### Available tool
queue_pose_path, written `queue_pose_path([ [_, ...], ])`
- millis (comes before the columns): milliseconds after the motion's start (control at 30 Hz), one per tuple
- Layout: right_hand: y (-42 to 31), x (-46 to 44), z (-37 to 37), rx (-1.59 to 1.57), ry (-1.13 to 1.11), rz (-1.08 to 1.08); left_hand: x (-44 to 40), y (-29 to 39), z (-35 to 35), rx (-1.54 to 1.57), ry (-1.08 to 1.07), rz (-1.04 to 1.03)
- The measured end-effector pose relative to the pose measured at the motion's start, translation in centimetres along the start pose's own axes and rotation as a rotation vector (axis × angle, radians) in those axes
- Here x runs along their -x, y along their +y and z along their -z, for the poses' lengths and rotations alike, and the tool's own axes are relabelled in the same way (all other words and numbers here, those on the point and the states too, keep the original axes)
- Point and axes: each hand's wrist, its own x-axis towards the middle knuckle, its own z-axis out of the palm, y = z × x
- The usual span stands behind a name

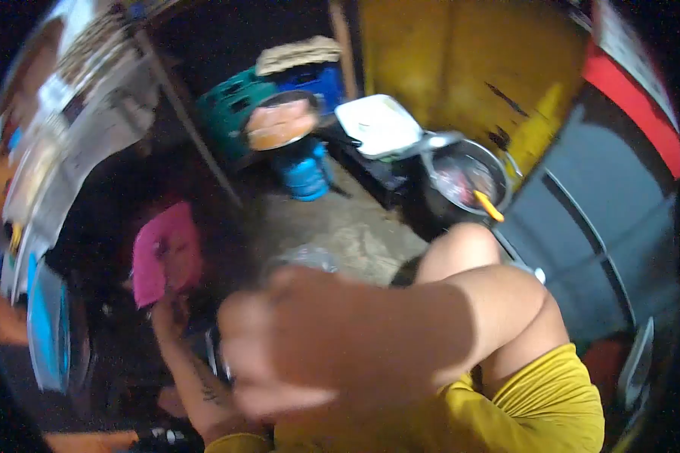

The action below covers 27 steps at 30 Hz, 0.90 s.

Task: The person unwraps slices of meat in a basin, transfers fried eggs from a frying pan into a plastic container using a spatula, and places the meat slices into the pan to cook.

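Note:
My left hand (170,313), low on the left, is closed on the lower edge of a pink flat thing (168,253). The thing stands out against the dark area, and I cannot make out its exact kind. Large and close to the camera, my right hand (302,340) crosses in front of my body. Motion blur smears its fingers; they seem curled, but whether they hold anything does not show. Behind the right hand, a clear plastic bag or wrap (310,258) is partly visible on the floor.
Beyond my knee, a big pot (467,185) holds a yellow-handled utensil (489,206). Nearby are a white tray (378,124) and a round pan with orange-pink food (282,123) above a blue gas cylinder (307,174). Crates (230,106) stand behind. A blue-sided container (49,325) is at left.

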Motion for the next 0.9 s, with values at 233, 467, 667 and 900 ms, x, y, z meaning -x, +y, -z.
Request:
queue_pose_path([
  [233,-3.4,2.7,5.1,0.045,0.151,-0.105,0.7,2.3,-0.1,-0.848,0.212,-0.493],
  [467,-2.3,7.0,1.5,-0.148,-0.039,-0.669,8.3,8.4,-8.5,-1.084,0.568,-0.817],
  [667,13.4,24.9,1.3,0.400,-0.361,-1.681,12.4,7.5,-19.2,-0.685,0.249,-1.058],
  [900,16.6,36.5,-3.7,0.308,-0.313,-1.940,19.6,5.1,-34.1,-0.613,-0.574,-1.077],
])
